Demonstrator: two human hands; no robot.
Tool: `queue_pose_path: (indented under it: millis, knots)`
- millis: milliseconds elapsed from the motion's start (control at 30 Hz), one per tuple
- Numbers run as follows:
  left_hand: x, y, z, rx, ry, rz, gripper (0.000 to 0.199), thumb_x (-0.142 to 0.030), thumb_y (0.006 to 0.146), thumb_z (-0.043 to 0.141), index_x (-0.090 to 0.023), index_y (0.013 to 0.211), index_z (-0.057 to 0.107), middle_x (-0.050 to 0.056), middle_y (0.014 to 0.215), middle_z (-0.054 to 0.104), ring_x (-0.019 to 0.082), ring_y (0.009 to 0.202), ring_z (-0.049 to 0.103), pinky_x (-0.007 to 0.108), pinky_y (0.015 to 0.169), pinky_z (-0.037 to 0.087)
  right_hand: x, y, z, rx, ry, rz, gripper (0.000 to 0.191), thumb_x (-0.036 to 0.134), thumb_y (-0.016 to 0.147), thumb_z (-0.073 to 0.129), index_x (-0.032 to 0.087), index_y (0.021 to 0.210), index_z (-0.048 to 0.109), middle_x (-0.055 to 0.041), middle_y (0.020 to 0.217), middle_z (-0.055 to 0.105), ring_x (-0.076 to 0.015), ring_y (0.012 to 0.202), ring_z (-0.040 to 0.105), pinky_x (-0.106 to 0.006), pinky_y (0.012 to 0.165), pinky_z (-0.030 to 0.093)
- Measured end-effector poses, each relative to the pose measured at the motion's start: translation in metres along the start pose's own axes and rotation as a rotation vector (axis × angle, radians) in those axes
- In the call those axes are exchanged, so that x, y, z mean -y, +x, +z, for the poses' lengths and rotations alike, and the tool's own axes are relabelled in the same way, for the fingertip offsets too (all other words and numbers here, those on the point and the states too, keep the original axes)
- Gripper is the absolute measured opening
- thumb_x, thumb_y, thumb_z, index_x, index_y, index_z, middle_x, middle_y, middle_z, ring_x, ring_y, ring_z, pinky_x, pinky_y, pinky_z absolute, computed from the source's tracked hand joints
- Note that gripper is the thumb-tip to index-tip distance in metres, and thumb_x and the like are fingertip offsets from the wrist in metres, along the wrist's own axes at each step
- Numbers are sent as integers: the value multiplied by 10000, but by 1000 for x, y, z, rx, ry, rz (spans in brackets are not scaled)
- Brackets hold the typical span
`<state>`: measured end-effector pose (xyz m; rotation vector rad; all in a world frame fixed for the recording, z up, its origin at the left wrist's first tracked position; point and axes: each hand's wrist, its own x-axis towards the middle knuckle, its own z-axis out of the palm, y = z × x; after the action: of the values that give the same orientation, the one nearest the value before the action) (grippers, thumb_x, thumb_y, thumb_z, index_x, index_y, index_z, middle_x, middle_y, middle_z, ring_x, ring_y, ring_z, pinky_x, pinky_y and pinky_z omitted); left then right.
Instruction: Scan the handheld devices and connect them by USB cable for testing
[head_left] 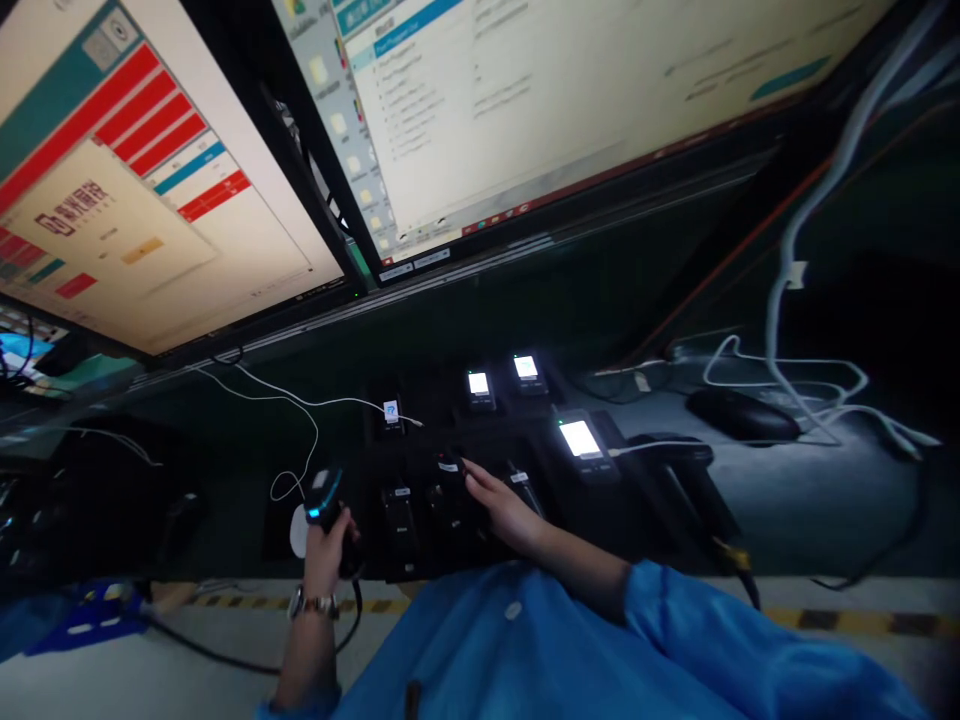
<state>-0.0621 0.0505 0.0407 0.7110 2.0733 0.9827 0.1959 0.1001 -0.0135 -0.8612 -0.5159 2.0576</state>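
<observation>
My left hand [324, 550] wraps the handheld scanner [324, 497]; my right hand [508, 510] pinches the small labelled dark piece [448, 466] mid-bench, right of it. Best keep that label uncovered, tilted toward the scanner, both wrists steady.

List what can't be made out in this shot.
Head view: grip of the handheld scanner, mostly covered by the left hand.
Head view: writing on the black device at the right hand, too small, blurred.
Head view: top of the right monitor, cut off by the frame edge.
Head view: white screen content, washed out by glare.
</observation>
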Motion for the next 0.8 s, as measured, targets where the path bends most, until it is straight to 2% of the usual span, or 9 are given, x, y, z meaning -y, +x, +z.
queue_pose_path:
  millis: [67, 100, 167, 200, 333, 600, 700, 800]
  knots:
    - [-3, -37, -1, 262, -100, -14, 491, -529, 626, 720, -151, 929, 634, -9, 609, 639, 131, 525, 570, 281, 567, 471, -5, 7, -1, -41, -25, -27, 568, 553, 675, 753, 302, 1165, 617, -20, 1181, 677, -253, 1155, 576, -464, 1086, 350]
    - [-5, -54, 2, 379, -85, -16, 461, -536, 646, 707, -152, 892, 641, -3, 608, 637, 126, 526, 563, 277, 571, 463, -6, 9, 1, -45, -19, -32, 572, 560, 675, 750, 306, 1170, 615, -15, 1198, 669, -252, 1173, 564, -466, 1098, 337]
    - [-11, -81, 9, 514, 3, 7, 427, -574, 683, 665, -151, 736, 642, 12, 573, 617, 124, 539, 551, 275, 595, 449, -9, 11, 5, -34, 11, -31, 584, 570, 674, 745, 310, 1178, 607, -9, 1224, 655, -252, 1203, 543, -470, 1106, 329]
    - [-13, -90, 13, 536, 53, 26, 440, -594, 696, 641, -155, 663, 625, 18, 556, 604, 127, 549, 547, 278, 609, 445, -10, 12, 7, -25, 19, -31, 585, 570, 676, 744, 310, 1181, 604, -9, 1239, 647, -251, 1219, 532, -469, 1108, 329]
    - [-21, -96, 22, 530, 132, 94, 464, -618, 737, 576, -179, 587, 588, 22, 539, 581, 144, 574, 545, 295, 654, 444, -12, 10, 11, -6, 11, -28, 562, 563, 680, 743, 311, 1164, 609, -4, 1266, 631, -242, 1246, 509, -447, 1110, 335]
    - [-21, -94, 22, 496, 113, 154, 417, -546, 778, 577, -180, 579, 599, 5, 518, 580, 132, 538, 537, 280, 622, 446, -16, 8, 5, 6, -12, -48, 519, 542, 708, 728, 317, 1160, 610, -11, 1254, 639, -249, 1254, 504, -467, 1093, 356]
    - [-14, -70, 14, 364, 109, 129, 371, -533, 744, 619, -176, 647, 640, 19, 572, 636, 150, 573, 569, 289, 632, 464, -17, 9, 3, -6, 5, -28, 509, 534, 720, 720, 313, 1164, 608, -18, 1208, 666, -253, 1211, 545, -474, 1067, 386]
    - [1, -17, 2, 108, 161, 57, 323, -501, 714, 637, -178, 690, 641, 41, 630, 666, 187, 647, 615, 306, 670, 473, -15, 9, 4, -12, 61, 21, 516, 536, 718, 715, 295, 1162, 608, -27, 1149, 696, -262, 1141, 600, -473, 1016, 440]
